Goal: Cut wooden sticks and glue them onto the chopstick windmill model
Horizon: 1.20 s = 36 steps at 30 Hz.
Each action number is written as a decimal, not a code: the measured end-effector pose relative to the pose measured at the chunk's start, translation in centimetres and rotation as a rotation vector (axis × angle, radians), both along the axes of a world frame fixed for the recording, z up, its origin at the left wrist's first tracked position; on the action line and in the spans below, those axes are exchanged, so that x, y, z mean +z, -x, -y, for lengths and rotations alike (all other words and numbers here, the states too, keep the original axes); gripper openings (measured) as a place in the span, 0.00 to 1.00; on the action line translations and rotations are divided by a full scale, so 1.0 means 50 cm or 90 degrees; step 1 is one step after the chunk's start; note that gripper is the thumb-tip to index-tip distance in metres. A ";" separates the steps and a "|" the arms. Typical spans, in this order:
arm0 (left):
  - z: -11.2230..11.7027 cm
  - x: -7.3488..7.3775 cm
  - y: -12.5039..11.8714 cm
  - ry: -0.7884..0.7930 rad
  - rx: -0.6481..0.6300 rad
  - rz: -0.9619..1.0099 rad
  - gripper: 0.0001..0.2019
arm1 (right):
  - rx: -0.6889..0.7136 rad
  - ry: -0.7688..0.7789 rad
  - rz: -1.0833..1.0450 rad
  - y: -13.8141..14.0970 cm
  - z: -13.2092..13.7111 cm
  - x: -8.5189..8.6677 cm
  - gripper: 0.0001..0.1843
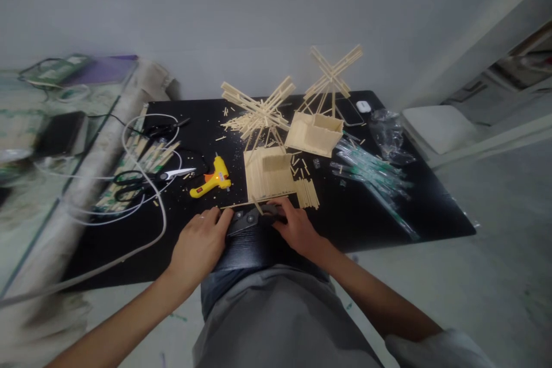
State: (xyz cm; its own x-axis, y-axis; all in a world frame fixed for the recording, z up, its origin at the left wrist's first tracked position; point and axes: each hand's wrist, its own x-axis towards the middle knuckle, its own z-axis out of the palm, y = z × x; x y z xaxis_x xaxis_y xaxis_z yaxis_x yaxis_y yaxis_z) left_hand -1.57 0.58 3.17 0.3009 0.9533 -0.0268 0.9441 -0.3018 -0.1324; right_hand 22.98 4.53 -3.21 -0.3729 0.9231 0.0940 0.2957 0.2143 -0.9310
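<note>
My left hand (pixel 199 244) rests on the near edge of the black table (pixel 379 218), fingers curled, its fingertips touching the dark cutter (pixel 250 219). My right hand (pixel 295 224) is closed around the cutter's handles on the other side. A thin wooden stick (pixel 241 204) lies along the table just beyond the cutter's jaws. Right behind it stands a small stick-built box (pixel 268 173) with a fan of sticks rising from it. A short row of cut sticks (pixel 309 193) lies beside my right hand.
A yellow glue gun (pixel 213 178) lies left of the box, with black scissors (pixel 144 179) and white cables (pixel 146 213) further left. A second stick box with a windmill (pixel 321 121) stands behind. Green-tipped plastic packets (pixel 371 175) lie at the right. My lap is below the table edge.
</note>
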 end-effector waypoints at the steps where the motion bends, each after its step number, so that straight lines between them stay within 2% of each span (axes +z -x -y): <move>1: 0.000 -0.005 0.005 -0.018 0.008 0.025 0.18 | -0.004 0.001 0.002 -0.005 0.002 0.006 0.14; 4: 0.004 -0.022 0.021 -0.077 0.040 0.159 0.10 | -0.034 0.004 0.018 -0.040 -0.001 0.028 0.06; 6: 0.009 -0.032 0.026 -0.086 0.053 0.284 0.10 | -0.082 0.007 0.036 -0.077 -0.015 0.045 0.07; 9: 0.023 -0.040 0.018 -0.014 0.081 0.423 0.18 | -0.156 0.012 0.072 -0.130 -0.053 0.066 0.19; 11: 0.032 -0.039 0.005 0.049 0.095 0.460 0.22 | -0.162 0.023 0.104 -0.152 -0.081 0.076 0.27; 14: 0.039 -0.033 -0.012 0.103 0.101 0.487 0.25 | -0.163 0.022 0.151 -0.154 -0.114 0.082 0.22; 18: 0.041 -0.029 -0.016 0.145 0.094 0.487 0.27 | -0.166 0.014 0.208 -0.132 -0.132 0.082 0.18; 25: 0.042 -0.029 -0.012 0.159 0.090 0.475 0.28 | -0.160 0.010 0.268 -0.117 -0.137 0.082 0.16; 32: 0.038 -0.030 -0.015 0.168 0.091 0.473 0.27 | -0.148 0.007 0.248 -0.119 -0.126 0.094 0.14; 34: 0.037 -0.027 -0.015 0.174 0.084 0.470 0.27 | -0.121 0.016 0.223 -0.118 -0.110 0.110 0.13; 36: 0.036 -0.022 -0.016 0.184 0.074 0.465 0.28 | -0.041 0.049 0.160 -0.115 -0.088 0.131 0.16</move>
State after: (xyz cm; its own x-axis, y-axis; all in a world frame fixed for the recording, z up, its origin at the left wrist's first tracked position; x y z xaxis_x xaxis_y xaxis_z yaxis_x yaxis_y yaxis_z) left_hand -0.78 -1.20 2.06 0.2364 0.9652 -0.1121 0.7894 -0.1235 0.6014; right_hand 28.71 8.95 3.32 -0.3161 0.9465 -0.0652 0.5298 0.1191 -0.8397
